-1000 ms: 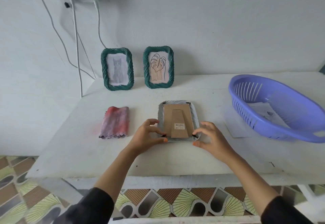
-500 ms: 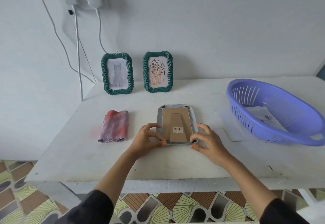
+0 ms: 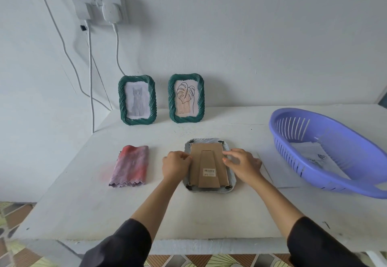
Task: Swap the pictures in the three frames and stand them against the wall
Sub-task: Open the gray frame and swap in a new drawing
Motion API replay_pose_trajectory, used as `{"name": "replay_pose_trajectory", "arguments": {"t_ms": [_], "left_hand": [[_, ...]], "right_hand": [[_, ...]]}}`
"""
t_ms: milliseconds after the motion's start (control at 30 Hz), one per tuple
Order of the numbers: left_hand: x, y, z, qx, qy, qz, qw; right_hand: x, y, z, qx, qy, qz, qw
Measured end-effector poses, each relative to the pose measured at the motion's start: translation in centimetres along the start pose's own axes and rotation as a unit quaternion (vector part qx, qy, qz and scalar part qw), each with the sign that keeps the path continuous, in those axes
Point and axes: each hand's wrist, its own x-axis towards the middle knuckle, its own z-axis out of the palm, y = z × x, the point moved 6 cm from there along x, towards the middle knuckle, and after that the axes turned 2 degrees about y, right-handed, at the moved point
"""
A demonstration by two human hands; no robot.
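Since its cardboard back faced up, the grey frame lay flat well out from the wall, likely so its fastenings could be worked. Left hand: fingers curled against the back's left edge, hold not discernible; right hand: fingers loosely spread, tips resting on its right edge, gripping nothing. Cat frame and leaf frame stood leaning on the wall, seemingly finished.
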Motion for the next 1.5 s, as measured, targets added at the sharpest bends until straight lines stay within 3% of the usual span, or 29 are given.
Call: {"name": "replay_pose_trajectory", "arguments": {"t_ms": [567,967,1267,1367,1500], "left_hand": [[0.1,0.6,0.0,-0.096,0.035,-0.053,0.993],[-0.5,3.8,0.4,-0.191,-0.106,-0.019,0.976],[1.8,1.4,-6.3,-0.223,0.016,-0.053,0.973],[2.3,-0.8,-8.5,-0.164,0.068,-0.079,0.981],[2.3,-1.9,-8.0,-0.079,0.046,-0.077,0.993]], "right_hand": [[0.0,0.6,0.7,-0.044,0.031,-0.018,0.998],[-0.1,0.6,0.8,-0.057,0.008,-0.016,0.998],[-0.3,0.4,0.8,-0.048,0.001,-0.02,0.999],[-0.4,0.4,0.8,-0.049,0.002,-0.018,0.999],[-0.4,0.4,0.9,-0.052,0.004,-0.018,0.998]]}}
